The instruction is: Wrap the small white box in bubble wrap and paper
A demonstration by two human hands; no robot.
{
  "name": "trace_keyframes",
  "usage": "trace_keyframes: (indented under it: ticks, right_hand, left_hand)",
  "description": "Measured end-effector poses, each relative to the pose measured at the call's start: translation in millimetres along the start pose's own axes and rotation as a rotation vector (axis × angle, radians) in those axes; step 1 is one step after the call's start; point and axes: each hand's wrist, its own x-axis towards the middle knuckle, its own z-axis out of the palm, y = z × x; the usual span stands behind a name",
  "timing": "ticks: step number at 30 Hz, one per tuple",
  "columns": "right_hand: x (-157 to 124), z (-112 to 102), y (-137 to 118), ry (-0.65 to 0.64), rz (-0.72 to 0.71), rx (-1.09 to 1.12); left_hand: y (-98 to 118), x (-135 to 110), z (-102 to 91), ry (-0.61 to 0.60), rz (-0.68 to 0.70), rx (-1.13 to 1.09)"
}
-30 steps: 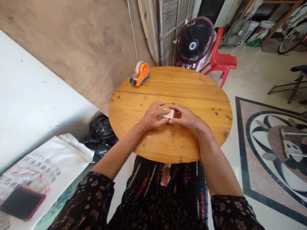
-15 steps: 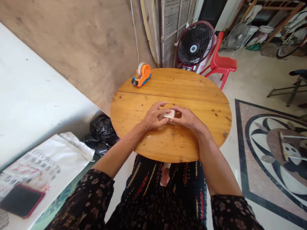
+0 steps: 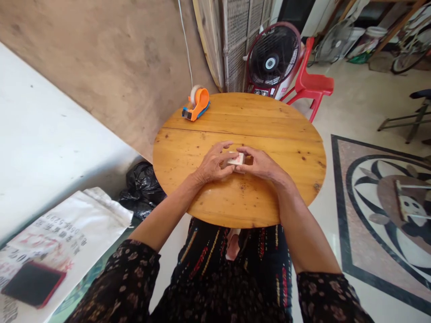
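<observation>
A small white box-shaped piece with red print (image 3: 239,159) is between my hands, over the middle of the round wooden table (image 3: 235,202). From the left, my left hand (image 3: 214,163) reaches it with index finger and thumb, the other fingers stretched out. My right hand (image 3: 260,163) grips its right end between thumb and fingers. Fingers cover part of the piece, so its full shape cannot be made out. Toward the table's far left edge stands an orange and blue tape dispenser (image 3: 199,105) with a roll of tape.
Beyond the table are a dark red fan (image 3: 273,56) and a red plastic chair (image 3: 314,83). A black plastic bag (image 3: 143,186) lies left of the table. Nearer, a phone (image 3: 33,283) rests on a white printed sack (image 3: 90,215). Bare wooden board leans at the left.
The view has shifted slightly. Both hands keep about the same place on the white piece, which looks tilted a little differently, with the left index finger over its top.
</observation>
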Motion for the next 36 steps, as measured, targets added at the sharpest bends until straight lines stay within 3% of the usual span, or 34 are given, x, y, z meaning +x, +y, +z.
trace_keyframes:
  ticks: [8, 22, 36]
  right_hand:
    - [1.1, -1.4, 1.2, -0.002, -0.003, 0.001]
    - [0.6, -2.0, -4.7, 0.015, 0.014, -0.048]
    - [-2.1, -2.2, -7.8, 0.004, -0.008, -0.052]
  left_hand:
    - [3.2, 1.8, -0.9, 0.015, -0.007, -0.101]
    - [5.8, -0.4, 0.2, -0.029, -0.164, -0.235]
    - [1.4, 2.0, -0.7, -0.039, -0.128, -0.153]
